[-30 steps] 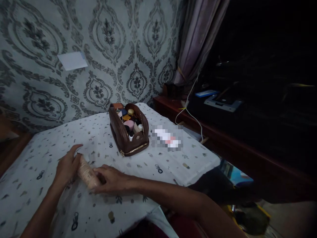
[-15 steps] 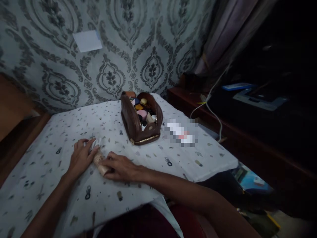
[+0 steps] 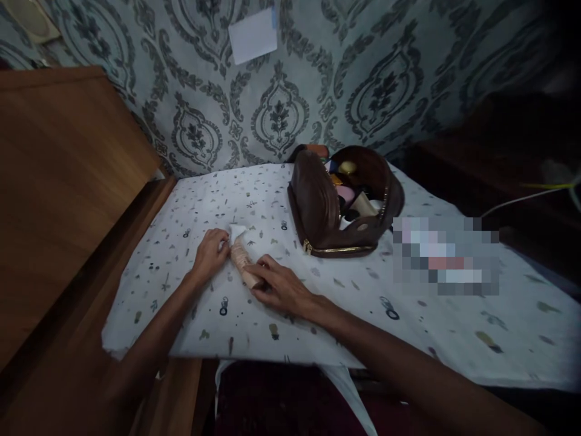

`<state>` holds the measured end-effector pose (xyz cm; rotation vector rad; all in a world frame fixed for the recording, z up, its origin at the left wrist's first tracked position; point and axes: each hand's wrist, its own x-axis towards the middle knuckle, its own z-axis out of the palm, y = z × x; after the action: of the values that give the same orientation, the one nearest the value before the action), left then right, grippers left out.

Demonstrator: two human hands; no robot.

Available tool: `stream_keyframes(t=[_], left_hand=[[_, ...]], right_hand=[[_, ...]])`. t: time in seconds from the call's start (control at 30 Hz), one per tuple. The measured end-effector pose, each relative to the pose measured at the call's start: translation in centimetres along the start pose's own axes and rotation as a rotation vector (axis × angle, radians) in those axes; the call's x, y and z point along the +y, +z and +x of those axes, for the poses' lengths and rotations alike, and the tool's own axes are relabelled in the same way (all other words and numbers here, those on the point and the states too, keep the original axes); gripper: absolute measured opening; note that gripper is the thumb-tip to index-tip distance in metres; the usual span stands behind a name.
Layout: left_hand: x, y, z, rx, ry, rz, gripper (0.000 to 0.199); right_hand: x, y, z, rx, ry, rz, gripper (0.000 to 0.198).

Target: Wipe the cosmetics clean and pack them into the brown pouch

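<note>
Pinching the beige tube's (image 3: 244,262) near end with my right grip (image 3: 282,287), I can't tell if my left grip (image 3: 211,251) holds anything.

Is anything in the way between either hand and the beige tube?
Nothing visible is. The right hand grips the near end of the beige tube; the left hand is at its far end, though contact there is unclear. The open brown bag stands apart, farther back to the right.
</note>
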<state>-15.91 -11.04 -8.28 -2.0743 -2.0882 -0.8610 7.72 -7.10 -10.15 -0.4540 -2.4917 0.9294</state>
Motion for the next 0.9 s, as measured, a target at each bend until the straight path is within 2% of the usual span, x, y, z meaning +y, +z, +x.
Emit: stream_keyframes(t=[0.17,0.27,0.5,0.7,0.9], left_hand=[[1.3,-0.8,-1.3,-0.045,0.102,-0.066,0.009],[2.7,-1.2,-2.4,-0.072,0.151,-0.072,0.015],[4.9,-1.5,-4.8,-0.155,0.15,-0.192,0.034],[4.4,-2.3,-4.3,-0.229,0.067,-0.223,0.018],[1.8,-1.5,-1.9,-0.137,-0.047,-0.139,0.014]], right_hand=[[-0.1,0.1,0.0,0.003,0.026,-0.047,0.043],[0.1,0.2,0.0,0.001,0.009,-0.041,0.044],[-0.1,0.1,0.0,0.007,0.021,-0.026,0.043],[-0.1,0.2,0.0,-0.021,0.037,-0.016,0.044],[-0.1,0.2,0.1,-0.022,0.016,-0.044,0.036]])
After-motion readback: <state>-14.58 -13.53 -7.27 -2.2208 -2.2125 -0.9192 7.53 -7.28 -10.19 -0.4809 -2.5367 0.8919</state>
